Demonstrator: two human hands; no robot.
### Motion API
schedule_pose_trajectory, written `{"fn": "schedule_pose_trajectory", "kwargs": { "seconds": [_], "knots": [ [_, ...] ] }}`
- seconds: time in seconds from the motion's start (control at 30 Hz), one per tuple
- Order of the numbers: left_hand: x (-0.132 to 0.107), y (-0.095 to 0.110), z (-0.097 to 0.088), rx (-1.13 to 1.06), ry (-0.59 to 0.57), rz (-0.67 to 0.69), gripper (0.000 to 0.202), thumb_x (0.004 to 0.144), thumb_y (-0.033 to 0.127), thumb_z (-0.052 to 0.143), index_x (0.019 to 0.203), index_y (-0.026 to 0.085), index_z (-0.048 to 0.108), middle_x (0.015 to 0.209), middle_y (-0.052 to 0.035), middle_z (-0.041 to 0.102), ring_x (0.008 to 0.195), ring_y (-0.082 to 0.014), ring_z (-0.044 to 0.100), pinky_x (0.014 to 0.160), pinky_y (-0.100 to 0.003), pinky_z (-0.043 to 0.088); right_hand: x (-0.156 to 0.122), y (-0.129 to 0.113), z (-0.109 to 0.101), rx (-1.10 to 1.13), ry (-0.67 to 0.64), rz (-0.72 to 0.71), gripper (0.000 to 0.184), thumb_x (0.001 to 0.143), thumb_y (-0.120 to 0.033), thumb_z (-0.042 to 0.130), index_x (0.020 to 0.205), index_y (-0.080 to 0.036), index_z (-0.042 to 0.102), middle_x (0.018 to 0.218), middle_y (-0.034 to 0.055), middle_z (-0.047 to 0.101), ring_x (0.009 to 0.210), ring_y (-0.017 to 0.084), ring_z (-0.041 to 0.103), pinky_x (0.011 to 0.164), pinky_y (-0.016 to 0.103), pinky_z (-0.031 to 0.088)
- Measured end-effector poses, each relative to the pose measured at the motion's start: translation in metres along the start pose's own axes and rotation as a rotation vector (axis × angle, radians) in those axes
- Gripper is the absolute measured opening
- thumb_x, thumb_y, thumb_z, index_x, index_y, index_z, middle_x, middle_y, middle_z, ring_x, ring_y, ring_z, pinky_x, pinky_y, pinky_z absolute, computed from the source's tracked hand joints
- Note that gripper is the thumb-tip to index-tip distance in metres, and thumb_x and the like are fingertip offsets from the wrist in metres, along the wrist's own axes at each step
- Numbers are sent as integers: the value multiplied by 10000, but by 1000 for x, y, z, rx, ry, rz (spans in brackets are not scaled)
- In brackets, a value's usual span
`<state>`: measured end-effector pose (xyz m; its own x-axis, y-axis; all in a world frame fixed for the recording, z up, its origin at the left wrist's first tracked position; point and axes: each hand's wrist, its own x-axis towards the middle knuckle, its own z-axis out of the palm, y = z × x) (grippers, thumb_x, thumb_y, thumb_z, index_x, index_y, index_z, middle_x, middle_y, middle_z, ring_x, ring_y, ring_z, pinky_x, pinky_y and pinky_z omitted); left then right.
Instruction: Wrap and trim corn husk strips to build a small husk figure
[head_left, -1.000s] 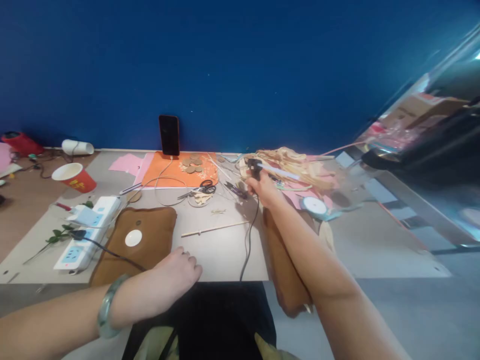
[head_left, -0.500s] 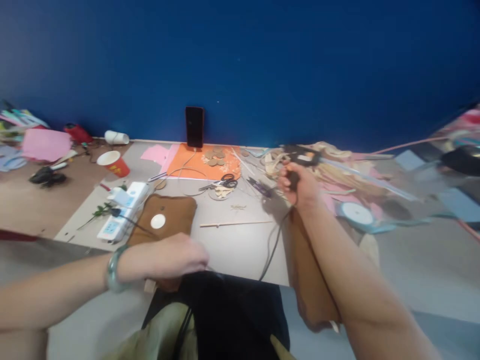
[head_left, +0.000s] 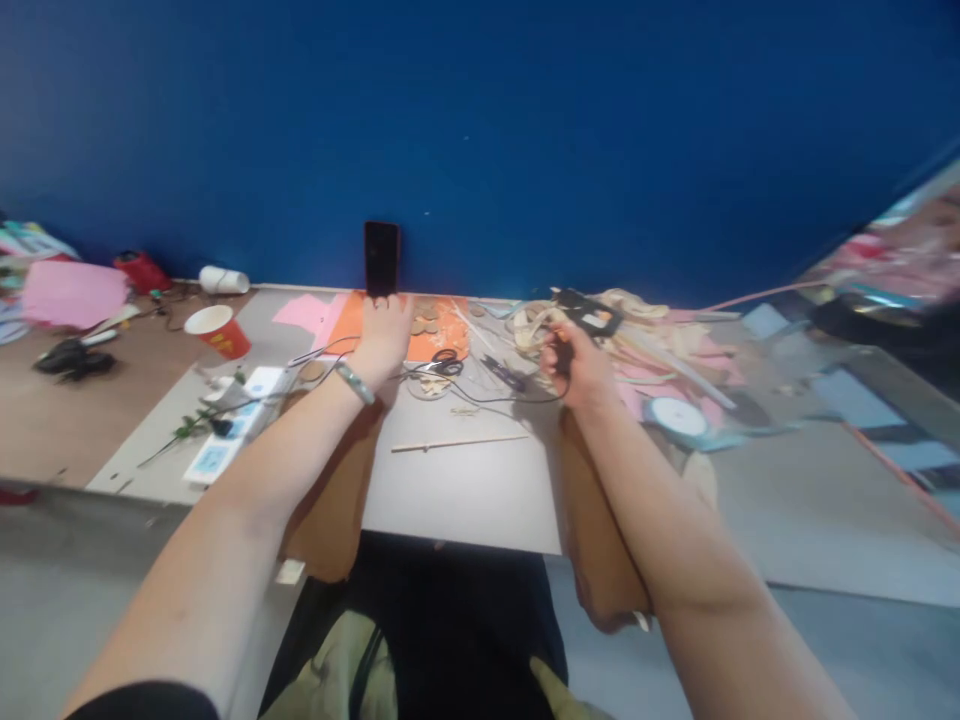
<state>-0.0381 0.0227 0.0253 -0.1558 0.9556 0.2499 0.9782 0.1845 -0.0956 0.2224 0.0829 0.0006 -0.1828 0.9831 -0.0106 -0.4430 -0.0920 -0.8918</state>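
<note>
Mixed finishes being shown
Smoothness is being shown by the phone (head_left: 382,257), plastic by the power strip (head_left: 238,427), matt paper by the orange sheet (head_left: 430,347).

Between the two forearms, a free stretch of worktop (head_left: 465,500) reaches from the near edge up to a thin stick (head_left: 459,444), hemmed in by a left cushion (head_left: 334,520) and a right cushion (head_left: 600,540). Farther in, a dark cord (head_left: 510,401) crosses low in front of the scissors (head_left: 448,362), and the left hand (head_left: 386,330) blocks the way to the phone (head_left: 382,255) by the wall (head_left: 465,150). The power strip (head_left: 211,460) and cup (head_left: 225,337) obstruct the left side, while right of the ribbon roll (head_left: 677,416) lies open room.
</note>
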Motion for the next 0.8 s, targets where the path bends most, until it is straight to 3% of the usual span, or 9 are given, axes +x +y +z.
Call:
{"fn": "schedule_pose_trajectory", "kwargs": {
  "seconds": [0.07, 0.17, 0.27, 0.33, 0.43, 0.5, 0.57, 0.73, 0.8],
  "knots": [
    [-9, 18, 14, -156, -21, 75, 439, 824, 129, 512, 1263, 133, 531, 1179, -192, 599, 1132, -336, 538, 959, -472, 368, -3, 1, 2, -45, -42, -5, 291, 660, -387, 739, 797, -183, 583, 617, -48, 566, 400, 44, 450, 324, 166, 335],
    [-15, 37, 27, -583, -35, 174, 386, 830, 159, 510, 1211, 158, 573, 1176, -141, 633, 1101, -266, 577, 945, -410, 426, -8, 3, 3, -145, -136, -34, 293, 689, -416, 718, 815, -182, 596, 644, -32, 585, 403, 55, 464, 345, 192, 358],
    [-15, 46, 34, -1069, -49, 172, 466, 849, 331, 550, 1261, 115, 524, 1047, -116, 683, 894, -195, 648, 821, -339, 503, -16, 4, 4, -289, -261, -24, 279, 734, -421, 694, 804, -168, 601, 619, -20, 588, 403, 68, 476, 370, 212, 364],
    [-14, 46, 36, -1204, -55, 164, 490, 821, 378, 590, 1227, 108, 550, 959, -96, 698, 805, -173, 652, 761, -315, 514, -22, 4, 5, -433, -358, 1, 282, 779, -432, 654, 758, -158, 593, 544, -25, 552, 408, 74, 476, 413, 222, 388],
    [-12, 36, 38, -1073, 10, 182, 349, 792, 342, 619, 1074, 139, 651, 920, -76, 704, 832, -182, 645, 791, -322, 502, -26, 6, 9, -585, -361, 13, 310, 773, -466, 653, 786, -166, 577, 550, -24, 558, 415, 87, 481, 417, 232, 384],
    [-10, 26, 39, -914, 27, 179, 299, 787, 326, 618, 1019, 147, 676, 950, -82, 704, 871, -203, 638, 822, -345, 490, -26, 8, 10, -689, -278, -3, 328, 763, -491, 656, 806, -177, 574, 531, -30, 546, 409, 93, 467, 419, 238, 382],
    [-9, 18, 38, -822, -47, 227, 286, 784, 322, 618, 1006, 153, 684, 990, -86, 702, 908, -221, 633, 836, -358, 482, -25, 9, 9, -795, -187, -36, 323, 775, -501, 643, 789, -185, 574, 490, -37, 520, 414, 101, 462, 441, 243, 394],
    [-13, 13, 25, -677, -267, 638, 291, 775, 357, 642, 1015, 201, 694, 1043, -79, 667, 986, -238, 600, 877, -357, 448, -22, 8, 6, -789, -61, -141, 310, 828, -492, 591, 742, -195, 562, 502, -36, 507, 433, 97, 465, 449, 238, 392],
    [-17, 16, 20, -556, -291, 707, 223, 800, 301, 600, 962, 186, 700, 1015, -97, 652, 961, -243, 590, 855, -367, 430, -20, 8, 6, -680, -36, -160, 304, 814, -484, 613, 730, -199, 549, 524, -40, 509, 419, 85, 451, 417, 231, 366]
  ]
}}
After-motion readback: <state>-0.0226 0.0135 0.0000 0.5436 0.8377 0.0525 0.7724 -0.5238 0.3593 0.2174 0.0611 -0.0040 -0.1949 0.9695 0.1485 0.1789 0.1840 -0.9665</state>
